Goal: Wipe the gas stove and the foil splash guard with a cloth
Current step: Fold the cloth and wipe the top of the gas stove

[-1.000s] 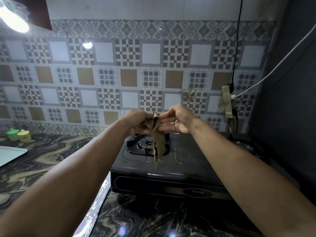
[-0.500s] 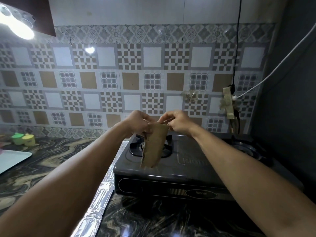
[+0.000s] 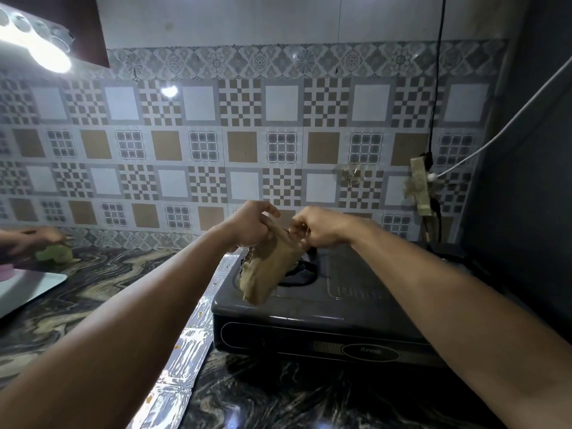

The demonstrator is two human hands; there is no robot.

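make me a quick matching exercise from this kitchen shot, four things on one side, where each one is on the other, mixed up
Things:
1. cloth
2. foil
3. stove
4. tray

Places:
A. flat on the counter, left of the stove
B. far left edge of the counter
C. held up in both hands
D. on the counter under the hands

Pairs: 1-C, 2-A, 3-D, 4-B

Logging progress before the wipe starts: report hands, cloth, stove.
Left hand and right hand both gripping cloth, held above stove. Wiping not begun. Foil beside stove, unblocked.
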